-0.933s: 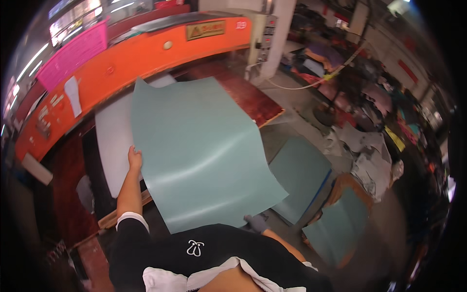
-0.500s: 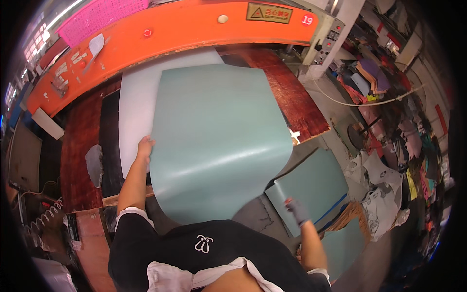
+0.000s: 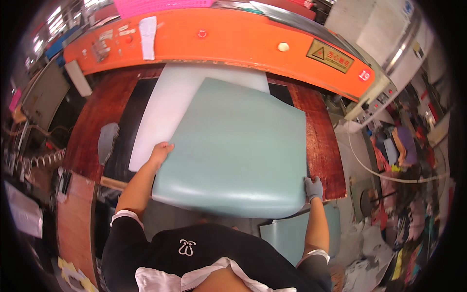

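Observation:
A large pale green sheet lies over the dark red bed of an orange press machine, its near edge curling down toward me. My bare left hand grips the sheet's left edge. My right hand, in a grey glove, holds its lower right corner. A white board lies beneath the sheet on the bed and shows at its left and far side.
More green sheets are stacked low at my right. A grey oval piece rests on the bed's left part. A wooden stand is at lower left. Cluttered floor with cable and scraps fills the right.
The sheet has come down from being held in the air and now lies over the machine bed. My gloved right hand has taken its lower right corner. I face the machine more squarely.

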Demonstrator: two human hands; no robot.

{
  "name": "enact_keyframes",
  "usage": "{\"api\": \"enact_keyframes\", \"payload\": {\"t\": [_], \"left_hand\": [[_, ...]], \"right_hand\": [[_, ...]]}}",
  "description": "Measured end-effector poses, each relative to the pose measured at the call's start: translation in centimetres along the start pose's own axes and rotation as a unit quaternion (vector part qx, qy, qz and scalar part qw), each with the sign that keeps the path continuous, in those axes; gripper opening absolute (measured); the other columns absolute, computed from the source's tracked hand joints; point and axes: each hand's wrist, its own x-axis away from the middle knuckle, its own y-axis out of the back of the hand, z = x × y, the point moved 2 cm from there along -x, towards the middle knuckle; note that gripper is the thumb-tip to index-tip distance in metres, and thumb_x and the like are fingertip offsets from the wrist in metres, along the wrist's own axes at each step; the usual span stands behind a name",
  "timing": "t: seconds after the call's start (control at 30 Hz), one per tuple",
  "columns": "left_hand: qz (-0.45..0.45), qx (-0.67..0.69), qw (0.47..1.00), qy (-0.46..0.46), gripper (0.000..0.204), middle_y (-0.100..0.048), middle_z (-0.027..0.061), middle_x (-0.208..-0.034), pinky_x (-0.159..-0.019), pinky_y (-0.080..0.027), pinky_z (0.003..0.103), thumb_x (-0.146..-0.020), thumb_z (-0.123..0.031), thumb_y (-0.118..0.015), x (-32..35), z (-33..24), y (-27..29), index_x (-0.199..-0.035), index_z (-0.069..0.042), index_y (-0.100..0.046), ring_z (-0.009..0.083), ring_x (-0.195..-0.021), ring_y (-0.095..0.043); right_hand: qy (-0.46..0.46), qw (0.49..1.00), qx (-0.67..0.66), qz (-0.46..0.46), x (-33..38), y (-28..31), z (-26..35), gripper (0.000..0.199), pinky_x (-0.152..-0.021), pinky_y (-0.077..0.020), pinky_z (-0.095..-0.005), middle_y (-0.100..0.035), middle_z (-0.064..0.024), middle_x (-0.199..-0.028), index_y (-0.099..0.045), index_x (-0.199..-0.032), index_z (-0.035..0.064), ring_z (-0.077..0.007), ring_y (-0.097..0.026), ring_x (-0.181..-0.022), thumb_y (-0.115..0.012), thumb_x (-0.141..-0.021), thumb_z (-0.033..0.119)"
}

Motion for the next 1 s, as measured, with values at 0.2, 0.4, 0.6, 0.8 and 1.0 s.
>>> {"api": "enact_keyframes", "payload": {"t": [0.2, 0.4, 0.6, 0.8, 1.0], "left_hand": [[-0.066, -0.078, 0.994, -0.027, 0.027, -0.05, -0.0046, -0.065, -0.06, -0.038, 0.027, -0.087, -0.026, -0.065, 1.1, 0.2, 0.3, -0.067, -0.011, -0.056, 0.008, -0.062, -0.042], [-0.035, -0.042, 0.998, 0.01, 0.023, -0.056, -0.0019, -0.071, -0.064, -0.042, 0.027, -0.088, -0.026, -0.064, 1.8, -0.1, 0.2, -0.073, -0.009, -0.059, 0.0095, -0.066, -0.048], [0.076, 0.017, 0.989, 0.124, 0.037, -0.062, 0.0093, -0.112, -0.087, -0.046, 0.032, -0.089, -0.029, -0.061, 2.3, -2.8, -1.2, -0.118, -0.005, -0.058, 0.0191, -0.1, -0.059], [0.109, -0.016, 0.993, 0.05, 0.043, -0.06, 0.0112, -0.118, -0.094, -0.042, 0.032, -0.09, -0.028, -0.06, 0.6, -2.4, -1.1, -0.124, -0.002, -0.054, 0.0199, -0.11, -0.055], [0.095, 0.002, 0.995, -0.019, 0.038, -0.061, 0.0096, -0.107, -0.087, -0.044, 0.032, -0.094, -0.025, -0.056, 0.3, -0.9, -1.1, -0.122, 0.001, -0.054, 0.0161, -0.097, -0.054]], "right_hand": [[0.017, 0.991, -0.11, 0.071, -3.6, -0.4, -0.6, 0.036, -0.067, -0.0461, -0.0335, -0.062, -0.01, -0.081, -0.06, -0.095, -0.0008, -0.0189, -0.056, -0.071, -0.06, -0.077, 0.03], [0.043, 0.982, -0.175, 0.048, -4.2, -0.5, -0.7, 0.024, -0.057, -0.0393, -0.0306, -0.05, -0.001, -0.066, -0.052, -0.074, 0.0065, -0.0112, -0.044, -0.062, -0.063, -0.079, 0.028], [-0.001, 0.968, -0.232, 0.092, -6.4, -0.4, -0.6, 0.022, -0.06, -0.0454, -0.0279, -0.057, -0.0002, -0.072, -0.059, -0.08, 0.0044, -0.012, -0.052, -0.066, -0.063, -0.081, 0.026], [-0.015, 0.943, -0.296, 0.149, -9.6, -2.0, 1.5, 0.023, -0.065, -0.05, -0.0283, -0.064, -0.0041, -0.085, -0.064, -0.094, 0.0021, -0.0144, -0.059, -0.07, -0.064, -0.084, 0.023], [0.039, 0.974, -0.197, 0.108, -10.7, -0.7, 5.0, 0.013, -0.057, -0.0437, -0.029, -0.058, -0.0002, -0.074, -0.061, -0.085, 0.0051, -0.0105, -0.051, -0.062, -0.061, -0.084, 0.018]]}}
